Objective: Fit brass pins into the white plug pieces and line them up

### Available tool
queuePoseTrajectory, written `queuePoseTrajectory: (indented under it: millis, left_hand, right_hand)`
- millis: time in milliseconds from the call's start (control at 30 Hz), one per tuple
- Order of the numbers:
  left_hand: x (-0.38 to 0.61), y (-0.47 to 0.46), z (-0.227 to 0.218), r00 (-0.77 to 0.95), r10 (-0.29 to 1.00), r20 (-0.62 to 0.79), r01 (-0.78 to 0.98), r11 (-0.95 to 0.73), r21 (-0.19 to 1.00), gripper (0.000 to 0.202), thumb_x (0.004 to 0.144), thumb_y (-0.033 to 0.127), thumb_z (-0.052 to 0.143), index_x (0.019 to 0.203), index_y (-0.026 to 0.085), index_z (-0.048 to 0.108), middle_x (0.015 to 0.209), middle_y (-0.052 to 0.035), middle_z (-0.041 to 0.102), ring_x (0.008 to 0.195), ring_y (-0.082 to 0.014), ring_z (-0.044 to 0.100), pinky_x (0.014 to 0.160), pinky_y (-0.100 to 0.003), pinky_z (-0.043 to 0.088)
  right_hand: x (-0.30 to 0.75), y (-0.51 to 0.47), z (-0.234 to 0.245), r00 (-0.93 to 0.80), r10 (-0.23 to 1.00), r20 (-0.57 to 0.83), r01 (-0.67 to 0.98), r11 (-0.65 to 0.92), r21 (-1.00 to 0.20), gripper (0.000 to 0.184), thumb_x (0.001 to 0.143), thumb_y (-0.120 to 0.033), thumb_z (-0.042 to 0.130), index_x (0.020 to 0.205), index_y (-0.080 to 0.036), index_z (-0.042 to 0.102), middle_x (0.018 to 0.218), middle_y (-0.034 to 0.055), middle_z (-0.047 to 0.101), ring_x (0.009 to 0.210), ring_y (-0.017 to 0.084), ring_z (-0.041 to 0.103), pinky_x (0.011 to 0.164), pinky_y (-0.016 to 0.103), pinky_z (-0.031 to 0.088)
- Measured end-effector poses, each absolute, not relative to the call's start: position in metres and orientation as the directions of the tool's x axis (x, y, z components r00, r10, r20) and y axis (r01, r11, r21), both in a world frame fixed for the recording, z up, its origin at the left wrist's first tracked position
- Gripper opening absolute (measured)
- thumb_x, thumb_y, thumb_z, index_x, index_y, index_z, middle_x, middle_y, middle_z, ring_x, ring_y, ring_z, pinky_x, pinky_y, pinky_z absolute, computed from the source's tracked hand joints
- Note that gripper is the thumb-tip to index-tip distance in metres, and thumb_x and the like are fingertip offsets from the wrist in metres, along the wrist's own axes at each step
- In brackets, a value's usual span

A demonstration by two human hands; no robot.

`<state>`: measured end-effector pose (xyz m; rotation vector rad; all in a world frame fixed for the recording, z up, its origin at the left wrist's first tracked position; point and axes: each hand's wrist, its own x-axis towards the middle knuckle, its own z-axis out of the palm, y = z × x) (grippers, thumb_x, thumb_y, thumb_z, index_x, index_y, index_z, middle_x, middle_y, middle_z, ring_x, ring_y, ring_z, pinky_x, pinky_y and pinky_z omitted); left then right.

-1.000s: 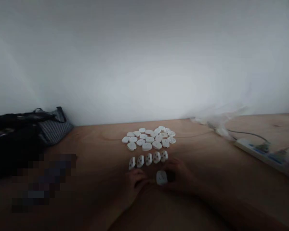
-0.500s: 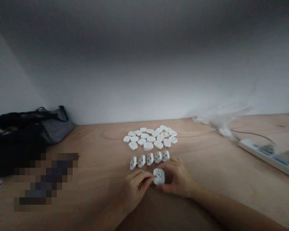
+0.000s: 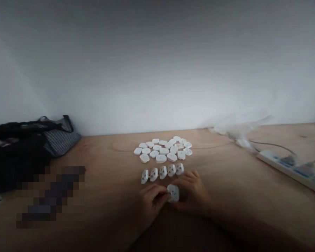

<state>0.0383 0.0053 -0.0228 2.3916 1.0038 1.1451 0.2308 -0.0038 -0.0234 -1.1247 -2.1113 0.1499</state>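
My right hand grips a white plug housing between thumb and fingers, its face with small holes turned toward me. At the housing's left edge, my left hand has its thumb and forefinger pinched together, touching the housing; whatever lies between those fingertips is too small to make out. Just beyond my hands, several similar white plug housings stand on edge in a row, with small brass-coloured bits showing between some of them. Farther back, many white plug pieces lie flat in a cluster.
A wooden table carries everything. At the right lie a white power strip with plugs in it and a clear plastic bag. A black bag and a striped bag rest at the left, behind a pixelated dark object.
My left fingertips have moved slightly right, closer against the plug housing's edge; a small brass-coloured bit seen there before is now covered. The light on my hands has dimmed.
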Motion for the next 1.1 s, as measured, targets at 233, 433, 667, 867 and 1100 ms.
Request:
queuePoseTrajectory:
  millis: [233,433,667,867,1100]
  left_hand:
    - [0.038,0.005,-0.023,0.433,0.697,0.571,0.448,-0.716,0.535,0.020,0.077,0.036,0.066,0.079,0.016,0.062,0.073,-0.0021,0.060,0.066,-0.0146,0.058,0.061,-0.023,0.047]
    - [0.030,0.007,-0.019,0.493,0.643,0.586,0.433,-0.766,0.475,0.012,0.082,0.028,0.061,0.080,0.017,0.063,0.077,-0.0035,0.060,0.074,-0.0160,0.059,0.069,-0.026,0.047]
    - [0.018,0.015,-0.018,0.577,0.762,0.293,0.561,-0.631,0.536,0.015,0.078,0.023,0.063,0.092,0.021,0.070,0.082,-0.0024,0.062,0.073,-0.0153,0.060,0.065,-0.024,0.047]
    - [0.020,0.018,-0.021,0.575,0.760,0.301,0.569,-0.637,0.520,0.011,0.079,0.019,0.061,0.080,0.020,0.072,0.077,-0.0025,0.061,0.070,-0.0149,0.060,0.063,-0.024,0.047]
    - [0.024,0.015,-0.021,0.454,0.712,0.535,0.477,-0.702,0.529,0.015,0.087,0.019,0.049,0.084,0.019,0.063,0.078,-0.0023,0.063,0.072,-0.0148,0.061,0.067,-0.024,0.049]
  right_hand:
    - [0.234,-0.004,-0.023,-0.402,0.716,0.570,0.626,0.670,-0.399,0.037,0.061,-0.048,0.070,0.089,-0.024,0.064,0.084,0.0011,0.069,0.079,0.021,0.055,0.074,0.035,0.029]
    - [0.241,-0.002,-0.020,-0.431,0.718,0.546,0.587,0.683,-0.435,0.042,0.059,-0.046,0.073,0.093,-0.024,0.063,0.087,0.0020,0.069,0.083,0.023,0.056,0.076,0.036,0.031]
    - [0.254,0.002,-0.021,-0.438,0.733,0.520,0.598,0.670,-0.440,0.040,0.060,-0.042,0.073,0.094,-0.024,0.063,0.089,0.0031,0.068,0.085,0.024,0.055,0.076,0.037,0.033]
    - [0.252,0.000,-0.019,-0.456,0.733,0.504,0.601,0.672,-0.433,0.041,0.061,-0.046,0.072,0.094,-0.023,0.064,0.088,0.0035,0.068,0.085,0.024,0.055,0.076,0.036,0.033]
    - [0.251,-0.001,-0.018,-0.450,0.737,0.505,0.603,0.667,-0.437,0.041,0.061,-0.046,0.071,0.094,-0.023,0.063,0.088,0.0028,0.068,0.085,0.023,0.056,0.077,0.036,0.032]
